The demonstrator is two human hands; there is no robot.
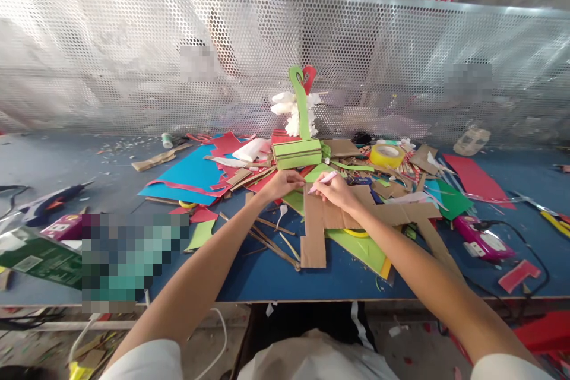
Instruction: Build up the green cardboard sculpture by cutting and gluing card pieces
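Observation:
My right hand [335, 191] is closed around a pale pink marker pen [328, 178], held slanted with its lower end at a cut piece of brown cardboard [314, 228]. My left hand [285, 184] has its fingers pinched together at the upper left edge of that cardboard, close to the pen. Just beyond both hands lies a green box with brown stripes [297, 154]. Behind it rises a green foam strip [301, 101] with a rounded top, beside a red one [309, 78] and white fluffy pieces [282, 104].
Coloured sheets, sticks and scraps cover the blue table, among them a blue sheet [189, 175] and a yellow tape roll [386, 155]. A glue gun [48, 205] lies left; a purple corded device [483, 240] and pliers [552, 217] lie right. A perforated metal screen [133, 59] stands behind.

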